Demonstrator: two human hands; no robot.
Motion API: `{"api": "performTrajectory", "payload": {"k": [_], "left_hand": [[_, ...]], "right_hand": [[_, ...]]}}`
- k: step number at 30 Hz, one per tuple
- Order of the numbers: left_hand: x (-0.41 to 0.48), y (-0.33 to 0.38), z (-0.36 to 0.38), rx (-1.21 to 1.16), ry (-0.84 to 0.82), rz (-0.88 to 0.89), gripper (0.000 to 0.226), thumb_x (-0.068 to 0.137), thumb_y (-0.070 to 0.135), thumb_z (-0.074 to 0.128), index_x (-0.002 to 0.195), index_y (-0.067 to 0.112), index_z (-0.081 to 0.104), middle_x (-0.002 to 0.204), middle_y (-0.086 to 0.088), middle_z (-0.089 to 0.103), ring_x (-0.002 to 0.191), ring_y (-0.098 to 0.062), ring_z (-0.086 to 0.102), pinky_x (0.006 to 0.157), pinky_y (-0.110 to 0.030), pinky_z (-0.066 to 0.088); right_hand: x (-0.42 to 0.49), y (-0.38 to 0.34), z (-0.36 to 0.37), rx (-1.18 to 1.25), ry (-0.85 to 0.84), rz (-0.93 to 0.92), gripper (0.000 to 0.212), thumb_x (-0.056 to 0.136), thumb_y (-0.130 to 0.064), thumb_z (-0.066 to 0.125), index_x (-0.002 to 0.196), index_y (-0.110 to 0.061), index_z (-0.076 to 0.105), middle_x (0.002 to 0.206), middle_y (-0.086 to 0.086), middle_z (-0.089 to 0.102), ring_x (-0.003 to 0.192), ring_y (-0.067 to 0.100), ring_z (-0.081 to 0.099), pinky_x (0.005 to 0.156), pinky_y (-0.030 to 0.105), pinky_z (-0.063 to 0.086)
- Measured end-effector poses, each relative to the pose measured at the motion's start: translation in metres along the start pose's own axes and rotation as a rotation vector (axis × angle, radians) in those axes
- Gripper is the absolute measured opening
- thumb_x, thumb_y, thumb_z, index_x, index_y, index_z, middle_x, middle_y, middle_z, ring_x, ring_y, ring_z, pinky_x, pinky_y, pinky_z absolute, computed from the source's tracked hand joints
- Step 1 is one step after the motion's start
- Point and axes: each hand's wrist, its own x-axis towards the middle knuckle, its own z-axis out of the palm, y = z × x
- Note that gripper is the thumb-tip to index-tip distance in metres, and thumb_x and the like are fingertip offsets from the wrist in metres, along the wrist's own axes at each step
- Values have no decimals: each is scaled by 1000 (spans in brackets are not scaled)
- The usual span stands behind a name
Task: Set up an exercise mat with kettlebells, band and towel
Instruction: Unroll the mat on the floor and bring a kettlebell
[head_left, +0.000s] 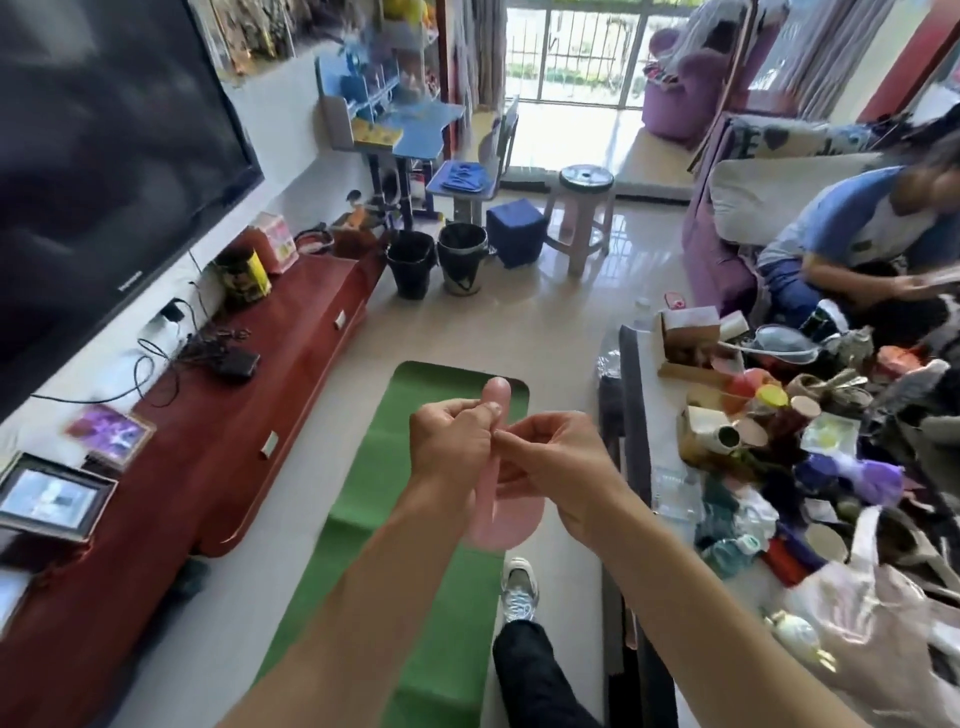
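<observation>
The left hand is curled in a fist round the pink band, and the right hand pinches the same band with its fingertips, just beside the left thumb. The two hands touch at that spot. The band's long axis runs near to far in the view: one rounded end pokes out beyond the left fist, pointing away, and the other end hangs down toward the person, below both hands. It is held in the air above the green mat.

The mat lies flat on a pale glossy tiled floor, its length also running near to far, with a shoe at its right edge. A red-brown cabinet runs along the left under a dark television; a crowded table stands to the right. Two black buckets sit farther off.

The band is flat, pale pink, smooth and slightly translucent, with rounded ends.
</observation>
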Motion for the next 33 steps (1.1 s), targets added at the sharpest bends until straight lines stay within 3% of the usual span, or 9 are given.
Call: {"api": "performTrajectory", "payload": {"k": [4, 8, 10, 14, 17, 20, 25, 29, 33], "left_hand": [[89, 27, 20, -24, 94, -15, 21, 96, 2, 59, 99, -19, 62, 83, -23, 67, 74, -34, 70, 74, -56, 61], [169, 66, 33, -27, 150, 23, 16, 94, 2, 63, 82, -4, 72, 80, -20, 74, 77, -32, 75, 74, -49, 65], [205, 90, 37, -60, 169, 32, 26, 92, 3, 64, 69, 6, 74, 85, -23, 77, 82, -38, 77, 77, -54, 64], [272, 138, 38, -135, 238, 80, 13, 91, 0, 62, 83, 0, 71, 95, -30, 74, 90, -44, 75, 83, -65, 59], [326, 162, 29, -123, 255, 110, 14, 86, 5, 65, 92, -5, 73, 89, -28, 75, 89, -44, 76, 81, -59, 62], [383, 177, 13, -131, 258, 82, 16, 91, 0, 60, 97, -12, 70, 82, -24, 71, 78, -35, 74, 72, -46, 64], [498, 194, -25, -158, 222, -7, 16, 88, -1, 61, 91, -16, 65, 79, -24, 67, 75, -37, 69, 80, -73, 54], [612, 197, -66, -104, 103, -86, 12, 89, 1, 62, 79, -5, 65, 79, -27, 67, 76, -39, 70, 78, -77, 53], [715, 185, -100, -103, 44, -97, 11, 96, 6, 64, 89, -2, 67, 85, -27, 75, 73, -40, 75, 60, -56, 61]], "right_hand": [[109, -22, 1, -27, -109, 79, 21, 86, -11, 79, 76, 3, 68, 66, 19, 71, 53, 24, 71, 52, 32, 62], [198, -56, 11, -62, -180, 76, 18, 85, -11, 79, 77, 0, 67, 71, 20, 74, 61, 28, 74, 61, 38, 64], [237, -78, 21, -72, -211, 52, 17, 86, -10, 79, 79, 0, 66, 75, 22, 74, 64, 29, 75, 64, 41, 65], [310, -115, 49, -51, -233, -7, 20, 85, -9, 80, 78, 2, 65, 72, 22, 74, 61, 28, 75, 63, 43, 65], [367, -130, 74, -49, -232, -29, 20, 84, -9, 81, 76, 2, 66, 73, 22, 74, 60, 28, 75, 62, 44, 65], [425, -129, 104, -81, -191, -25, 22, 80, -14, 84, 78, 2, 69, 77, 23, 76, 69, 35, 77, 70, 55, 64], [523, -115, 165, -87, -111, 34, 26, 78, -18, 85, 80, 2, 69, 75, 19, 76, 69, 32, 77, 71, 55, 64], [611, -100, 219, -53, -17, 96, 21, 84, -11, 80, 85, 6, 68, 73, 17, 74, 62, 26, 74, 66, 48, 65], [699, -66, 267, -44, 22, 130, 22, 86, -14, 80, 87, 4, 68, 75, 16, 74, 63, 23, 74, 67, 46, 65]]}}
